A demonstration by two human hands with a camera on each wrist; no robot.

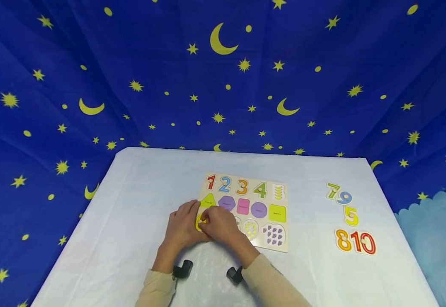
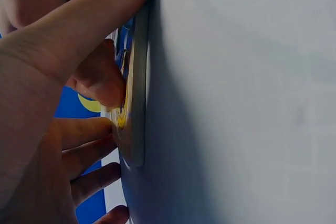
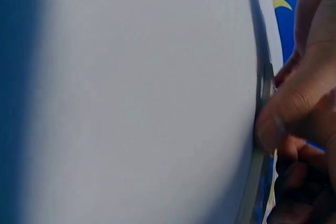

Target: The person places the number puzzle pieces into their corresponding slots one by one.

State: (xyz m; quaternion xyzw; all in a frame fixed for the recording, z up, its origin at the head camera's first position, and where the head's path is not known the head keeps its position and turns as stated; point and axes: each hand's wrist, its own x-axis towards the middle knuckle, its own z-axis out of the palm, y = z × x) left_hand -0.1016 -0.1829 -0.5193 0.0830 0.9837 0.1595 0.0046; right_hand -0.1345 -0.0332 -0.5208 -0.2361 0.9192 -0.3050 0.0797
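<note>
A wooden number puzzle board (image 1: 230,175) lies on the white table. My right hand (image 1: 220,224) pinches a yellow puzzle piece (image 1: 198,221) at the board's lower left, its fingertips covering most of the piece. Under those fingers a yellow rim (image 2: 122,119) shows in the left wrist view. My left hand (image 1: 183,226) rests at the board's left edge, fingers extended and spread around the corner. Its thumb (image 3: 273,129) presses the board's near edge in the right wrist view. Number pieces 1 (image 1: 211,182), 2 (image 1: 224,184), 3 (image 1: 242,186) and 4 (image 1: 260,190) sit in the top row.
Loose pieces lie right of the board: 7 (image 1: 333,190), 9 (image 1: 344,197), 5 (image 1: 351,216), 8 (image 1: 343,240) and 10 (image 1: 363,243). Printed shapes such as a green square (image 1: 277,213) fill the middle row. A blue star-patterned curtain (image 1: 223,85) hangs behind the table (image 1: 142,192).
</note>
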